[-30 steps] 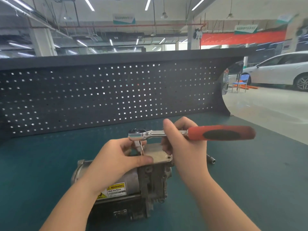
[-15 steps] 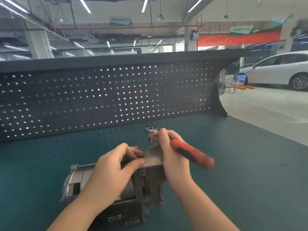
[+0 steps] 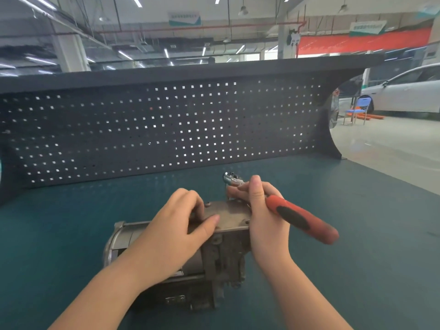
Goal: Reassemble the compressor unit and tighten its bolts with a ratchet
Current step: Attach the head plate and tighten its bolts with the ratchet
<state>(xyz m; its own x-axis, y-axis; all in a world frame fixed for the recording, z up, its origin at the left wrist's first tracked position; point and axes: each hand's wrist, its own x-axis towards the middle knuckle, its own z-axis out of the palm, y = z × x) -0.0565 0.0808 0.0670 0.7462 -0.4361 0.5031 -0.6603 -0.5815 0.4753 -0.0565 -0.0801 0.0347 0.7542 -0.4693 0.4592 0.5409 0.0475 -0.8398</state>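
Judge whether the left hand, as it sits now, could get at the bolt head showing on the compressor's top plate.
Probably yes. The left hand already rests on the compressor, its fingers right beside the exposed bolt head; nothing covers it, and the ratchet works at the far side.

A single wide-angle view looks from the person's head, forward and down across a teal workbench (image 3: 357,234). It sits close above the left hand (image 3: 176,225) and right hand (image 3: 264,217), both forearms entering from the bottom edge, with the compressor unit (image 3: 221,256) low in the centre. Straight ahead a dark pegboard (image 3: 166,129) spans the frame, its lines bowed by the lens; over it the ceiling shows, and at far right a white car (image 3: 409,91)
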